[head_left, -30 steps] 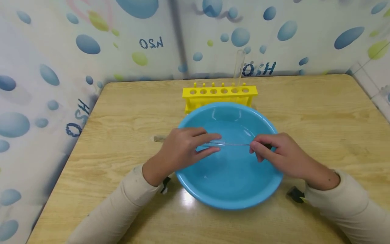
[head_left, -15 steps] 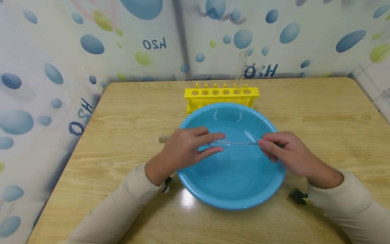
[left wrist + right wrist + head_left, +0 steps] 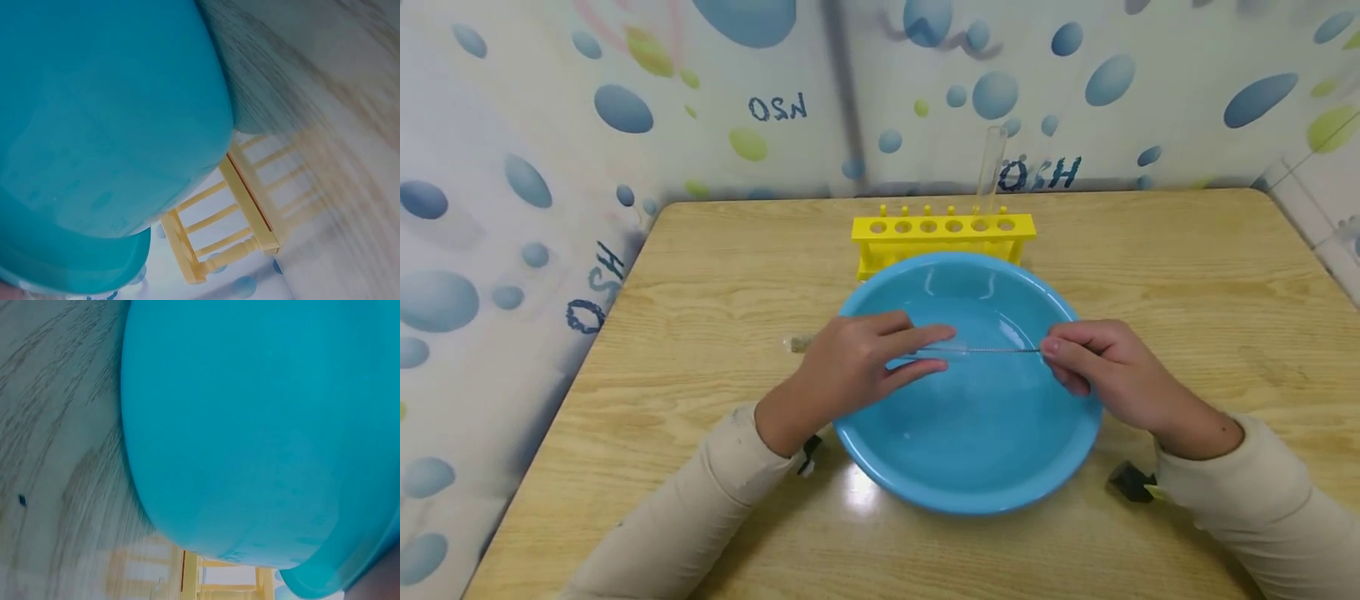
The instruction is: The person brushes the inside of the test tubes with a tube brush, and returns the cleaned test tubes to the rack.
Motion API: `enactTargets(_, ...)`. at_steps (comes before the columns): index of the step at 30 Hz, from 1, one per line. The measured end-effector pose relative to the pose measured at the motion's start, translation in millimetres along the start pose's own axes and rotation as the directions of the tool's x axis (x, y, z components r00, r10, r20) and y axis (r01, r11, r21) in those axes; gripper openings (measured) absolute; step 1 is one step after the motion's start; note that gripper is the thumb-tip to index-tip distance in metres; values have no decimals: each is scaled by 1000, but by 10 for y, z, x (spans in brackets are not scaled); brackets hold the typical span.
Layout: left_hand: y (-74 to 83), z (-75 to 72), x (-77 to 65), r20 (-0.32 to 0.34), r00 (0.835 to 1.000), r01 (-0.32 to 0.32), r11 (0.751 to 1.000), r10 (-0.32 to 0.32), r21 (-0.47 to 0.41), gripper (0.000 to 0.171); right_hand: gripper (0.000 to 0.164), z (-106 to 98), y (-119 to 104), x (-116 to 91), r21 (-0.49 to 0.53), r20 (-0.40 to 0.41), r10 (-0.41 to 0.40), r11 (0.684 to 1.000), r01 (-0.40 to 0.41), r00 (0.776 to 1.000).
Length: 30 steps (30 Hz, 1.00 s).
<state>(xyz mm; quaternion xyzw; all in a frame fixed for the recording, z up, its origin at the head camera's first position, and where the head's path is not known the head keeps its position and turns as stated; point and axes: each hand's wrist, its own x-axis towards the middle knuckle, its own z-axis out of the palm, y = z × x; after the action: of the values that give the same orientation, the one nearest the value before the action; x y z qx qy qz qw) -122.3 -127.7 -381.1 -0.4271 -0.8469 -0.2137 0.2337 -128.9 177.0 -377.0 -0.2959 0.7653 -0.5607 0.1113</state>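
My left hand holds a clear glass test tube lying level above the blue basin. The tube's closed end pokes out left of the hand, with brownish bristles visible inside it. From its open right end runs the twisted wire handle of a test tube brush. My right hand pinches that wire near the basin's right rim. The palm and fingers of the left hand hide the middle of the tube. Both wrist views mostly show the basin's outer wall.
Behind the basin stands a yellow test tube rack, with another clear test tube upright in it. All sits on a wooden table. A bubble-patterned wall rises at the back and left.
My right hand has moved slightly right, and a little more wire shows between it and the tube's mouth. The left hand keeps its hold on the test tube.
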Motion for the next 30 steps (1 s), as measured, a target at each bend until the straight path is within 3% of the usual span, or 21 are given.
enactTargets(20,9,23,-15,-16,1000,-4,1000,4,-3,40,38,2,24,-7,70,-53,42,997,-38,998)
enactTargets(30,12,0,-9,-16,1000,12,1000,-12,-13,39,39,3,26,-3,94,-83,26,995,-18,996)
